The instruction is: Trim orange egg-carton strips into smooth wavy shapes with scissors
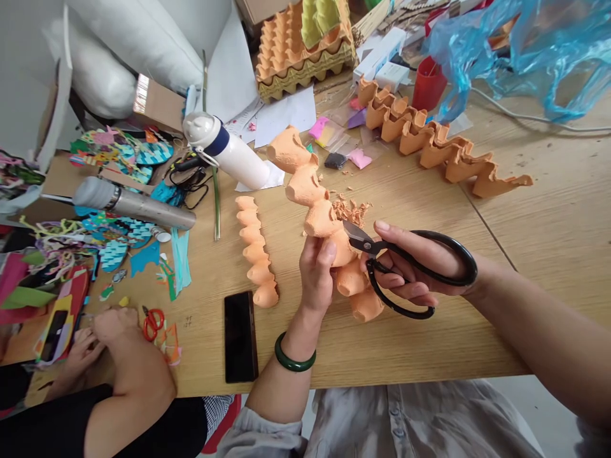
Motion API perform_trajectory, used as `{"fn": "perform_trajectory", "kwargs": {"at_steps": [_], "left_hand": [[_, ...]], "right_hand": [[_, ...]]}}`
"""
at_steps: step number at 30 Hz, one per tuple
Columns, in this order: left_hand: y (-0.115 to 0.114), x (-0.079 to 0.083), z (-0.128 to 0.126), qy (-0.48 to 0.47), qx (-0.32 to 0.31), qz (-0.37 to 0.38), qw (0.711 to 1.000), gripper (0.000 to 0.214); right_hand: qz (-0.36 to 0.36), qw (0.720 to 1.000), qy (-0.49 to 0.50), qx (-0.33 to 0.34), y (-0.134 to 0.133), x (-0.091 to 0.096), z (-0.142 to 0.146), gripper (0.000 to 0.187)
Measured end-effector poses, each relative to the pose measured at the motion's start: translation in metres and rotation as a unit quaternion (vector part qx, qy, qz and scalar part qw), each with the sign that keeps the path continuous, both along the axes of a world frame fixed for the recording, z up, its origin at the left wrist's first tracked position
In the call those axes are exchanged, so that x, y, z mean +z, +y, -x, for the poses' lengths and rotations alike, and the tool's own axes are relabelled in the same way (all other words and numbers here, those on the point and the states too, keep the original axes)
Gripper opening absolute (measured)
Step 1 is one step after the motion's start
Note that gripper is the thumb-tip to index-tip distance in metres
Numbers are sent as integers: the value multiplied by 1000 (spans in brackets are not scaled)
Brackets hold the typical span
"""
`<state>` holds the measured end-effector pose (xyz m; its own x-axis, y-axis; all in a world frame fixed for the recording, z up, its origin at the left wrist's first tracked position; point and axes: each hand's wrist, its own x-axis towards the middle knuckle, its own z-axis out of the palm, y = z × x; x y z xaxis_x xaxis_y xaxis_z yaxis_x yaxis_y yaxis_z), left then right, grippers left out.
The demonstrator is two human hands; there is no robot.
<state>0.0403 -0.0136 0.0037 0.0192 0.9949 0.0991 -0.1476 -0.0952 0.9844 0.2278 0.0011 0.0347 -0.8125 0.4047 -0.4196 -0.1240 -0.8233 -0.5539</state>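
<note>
My left hand (317, 273) grips a strip of orange egg-carton cups (305, 186) from below, near its middle; the strip slants over the table. In my right hand (405, 261) are black-handled scissors (366, 245), fingers through the loops. Their blades reach the edge of a cup just above my left fingertips; whether they are cutting cannot be made out. Orange scraps (352, 211) lie in a small pile behind the blades. Another trimmed strip of cups (255, 251) rests on the table to the left, and stacked uncut strips (429, 143) lie at the back right.
A black phone (240, 337) lies left of my forearm. Beyond stand a white bottle (233, 152), egg trays (305, 51), a red cup (428, 83) and a blue plastic bag (506, 57). At the left, a co-worker's arms (128, 356) rest near red scissors (153, 323) and craft scraps.
</note>
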Motion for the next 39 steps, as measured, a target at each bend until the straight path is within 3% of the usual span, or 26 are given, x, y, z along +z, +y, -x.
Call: {"fn": "perform_trajectory", "kwargs": {"at_steps": [15, 20, 31, 39], "left_hand": [[2, -8, 3, -22, -7, 73, 997, 34], [1, -4, 3, -2, -1, 110, 994, 46], [-1, 4, 0, -24, -26, 237, 971, 48], [5, -7, 5, -16, -36, 203, 978, 47]], "right_hand": [[-98, 992, -58, -55, -4, -3, 5, 58], [-90, 995, -35, -40, -4, -10, 4, 64], [-54, 997, -58, 20, 2, -23, -2, 61], [-48, 996, -79, 10, 3, -29, 6, 69]]}}
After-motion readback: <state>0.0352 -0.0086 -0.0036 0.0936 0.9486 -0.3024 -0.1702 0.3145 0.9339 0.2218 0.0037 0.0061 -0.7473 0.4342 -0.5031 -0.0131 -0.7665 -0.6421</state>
